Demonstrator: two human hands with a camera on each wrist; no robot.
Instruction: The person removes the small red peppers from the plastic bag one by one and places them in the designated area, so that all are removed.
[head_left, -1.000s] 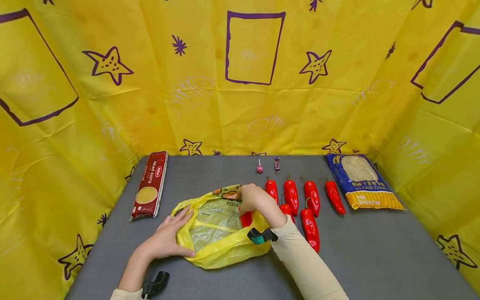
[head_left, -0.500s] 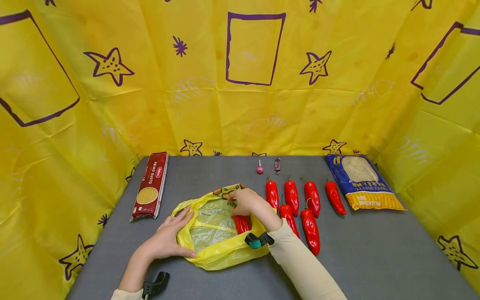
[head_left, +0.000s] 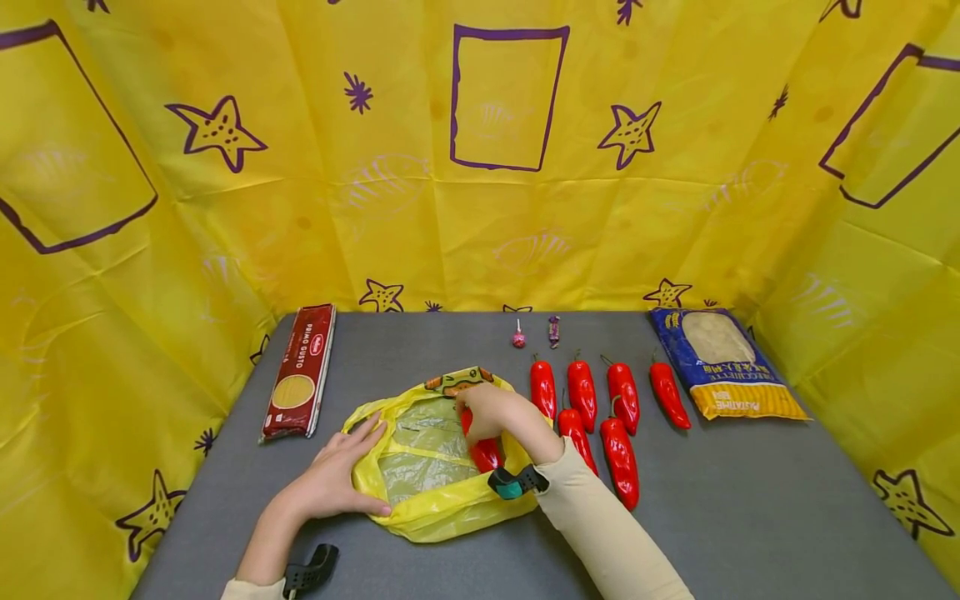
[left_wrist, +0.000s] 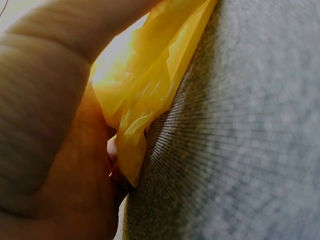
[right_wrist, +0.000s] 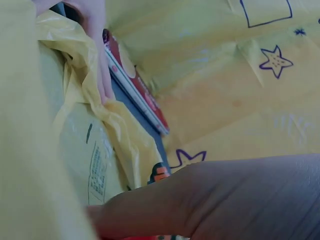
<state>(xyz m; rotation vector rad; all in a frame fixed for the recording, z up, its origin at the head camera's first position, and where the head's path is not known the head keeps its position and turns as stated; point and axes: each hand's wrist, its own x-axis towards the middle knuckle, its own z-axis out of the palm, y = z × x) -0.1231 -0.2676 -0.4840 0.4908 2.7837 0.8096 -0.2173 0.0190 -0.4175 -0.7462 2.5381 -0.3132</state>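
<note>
Yellow cloth printed with purple stars and frames walled in a grey desk [head_left: 720,517] on three sides. Near its front middle lay a yellow plastic bag [head_left: 431,500], its mouth spread wide and facing up. The right hand [head_left: 487,410] reached into that mouth with its fingers curled round a red pepper [head_left: 483,454], whose lower end showed inside the bag against the pale lining, so the pepper sat within the opening and not on the desk. The left hand [head_left: 337,479] lay on the bag's left rim with its fingers fairly straight and its thumb along the front edge, pressing the plastic down; judging from that, it was there to keep the mouth open and the bag from sliding. The left wrist view showed the same yellow film bunched against the palm, touching the grey surface.

Just right of the bag, six more red peppers [head_left: 583,392] lay stem-up in two loose rows, close enough for the right hand to reach. Behind them, near the back edge, were a pink lollipop [head_left: 518,337] and a small wrapped candy [head_left: 554,330]. A blue and yellow pasta bag [head_left: 723,362] rested at the far right, and a dark red spaghetti packet [head_left: 300,371] lay lengthwise at the far left, well apart from the bag.
</note>
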